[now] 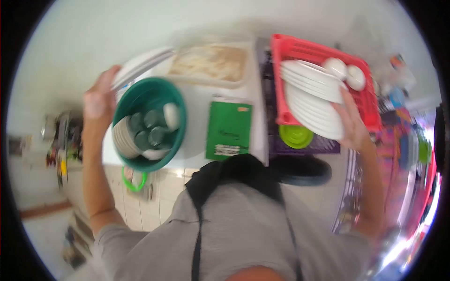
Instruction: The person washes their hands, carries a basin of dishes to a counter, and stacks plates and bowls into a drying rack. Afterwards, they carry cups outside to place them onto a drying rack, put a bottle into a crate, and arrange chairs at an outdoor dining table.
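My left hand is closed on the rim of a few white plates, held tilted above the far edge of a dark green tub. Inside that tub sit a stack of white bowls, several glasses and another white bowl. Over at the right, my right hand grips the edge of a stack of white plates. Those plates lean in a red plastic basket, overhanging its near side. Two white rounded pieces, apparently bowls, lie behind them.
Between tub and basket, a green book lies on the white table. Behind it stands a clear container with pale contents. A lime green round item sits under the basket's near side. Shelves with colourful goods line the right.
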A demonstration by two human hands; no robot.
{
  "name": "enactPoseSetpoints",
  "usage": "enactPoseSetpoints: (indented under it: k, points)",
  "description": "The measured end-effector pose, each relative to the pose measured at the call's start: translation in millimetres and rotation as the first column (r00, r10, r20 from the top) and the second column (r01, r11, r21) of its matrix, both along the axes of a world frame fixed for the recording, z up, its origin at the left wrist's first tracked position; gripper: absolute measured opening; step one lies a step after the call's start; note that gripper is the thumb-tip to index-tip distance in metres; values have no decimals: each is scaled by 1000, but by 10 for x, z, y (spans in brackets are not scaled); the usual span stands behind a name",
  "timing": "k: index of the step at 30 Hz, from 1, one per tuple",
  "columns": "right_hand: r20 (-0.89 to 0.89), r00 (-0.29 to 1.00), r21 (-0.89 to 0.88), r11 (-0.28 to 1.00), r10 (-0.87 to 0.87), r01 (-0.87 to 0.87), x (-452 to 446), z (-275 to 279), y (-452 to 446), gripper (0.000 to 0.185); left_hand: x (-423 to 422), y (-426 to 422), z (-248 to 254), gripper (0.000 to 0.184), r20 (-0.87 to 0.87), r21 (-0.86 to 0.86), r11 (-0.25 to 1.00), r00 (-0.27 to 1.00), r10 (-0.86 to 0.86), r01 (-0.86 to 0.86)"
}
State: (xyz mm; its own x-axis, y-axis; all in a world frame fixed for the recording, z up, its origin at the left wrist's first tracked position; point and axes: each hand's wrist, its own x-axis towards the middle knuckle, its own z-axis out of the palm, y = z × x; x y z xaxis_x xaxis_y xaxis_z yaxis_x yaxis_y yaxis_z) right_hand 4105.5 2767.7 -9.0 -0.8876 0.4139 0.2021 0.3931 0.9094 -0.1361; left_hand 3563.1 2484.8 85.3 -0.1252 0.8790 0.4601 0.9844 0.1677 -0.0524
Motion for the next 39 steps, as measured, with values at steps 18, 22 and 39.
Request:
enactPoseSetpoints:
  k: [18, 22, 39]
  points:
    - [101, 990, -63, 993, -95, 102, 160, 48, -17, 88, 3057, 3229, -923, 20, -258, 245, 684, 726, -638, 688]
    - [53, 994, -43, 994, -96, 99, 204, -26, -49, 91, 3080, 3366, -1023, 27, -97, -50, 727, 721, -686, 685]
    - [-333, 942, -356, 931, -45, -81, 377, 17, 195, 60, 3086, 3116, -776, 89, 325, -604, 620, 865, -381, 500]
